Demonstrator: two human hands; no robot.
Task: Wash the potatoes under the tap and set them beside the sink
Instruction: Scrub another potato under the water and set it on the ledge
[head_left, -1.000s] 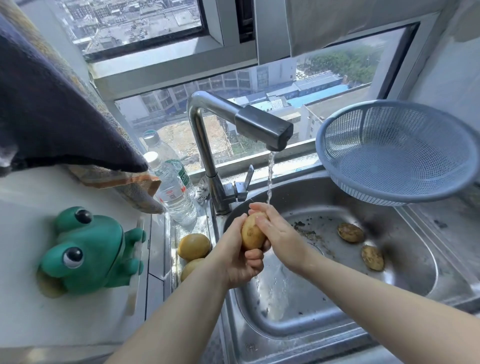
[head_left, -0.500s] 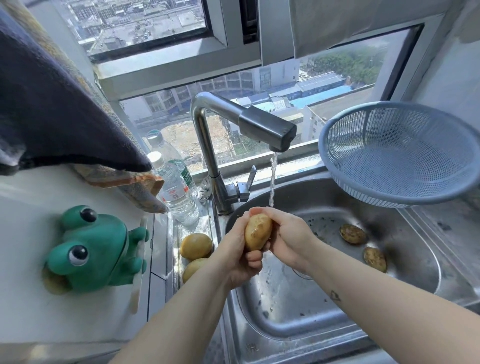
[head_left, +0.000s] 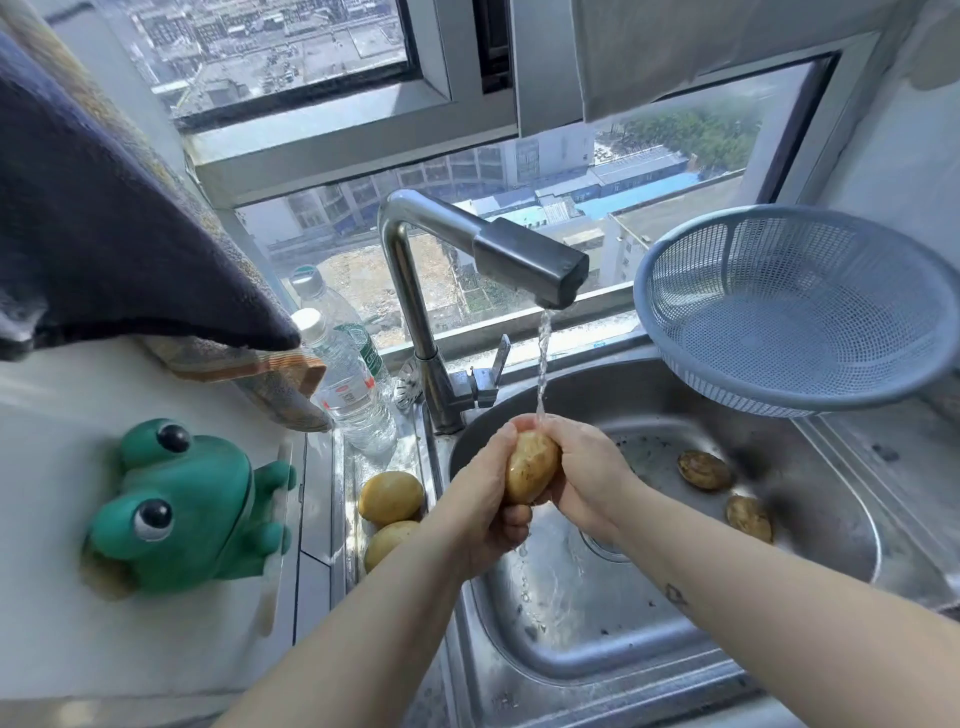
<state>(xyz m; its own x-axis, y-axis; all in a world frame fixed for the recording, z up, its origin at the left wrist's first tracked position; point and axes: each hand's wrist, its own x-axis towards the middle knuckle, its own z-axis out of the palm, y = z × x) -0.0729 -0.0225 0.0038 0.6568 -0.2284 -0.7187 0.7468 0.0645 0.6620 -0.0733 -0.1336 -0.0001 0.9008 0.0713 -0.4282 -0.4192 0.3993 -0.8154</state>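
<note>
Since a second ago my right hand (head_left: 587, 483) has rolled from lying across the potato (head_left: 530, 473) to cupping its right side, and the potato now stands more upright. My left hand (head_left: 483, 514) grips its left side, fingers curled underneath. Both hands clasp it over the sink (head_left: 649, 639), right below the tap (head_left: 524, 265), whose stream (head_left: 543, 364) lands on its top end. To my right, a muddy potato (head_left: 704, 470) lies on the sink floor with a second muddy potato (head_left: 748, 517) near it. On the ledge left of the sink, a clean potato (head_left: 390, 496) sits just beside another clean potato (head_left: 387, 540).
</note>
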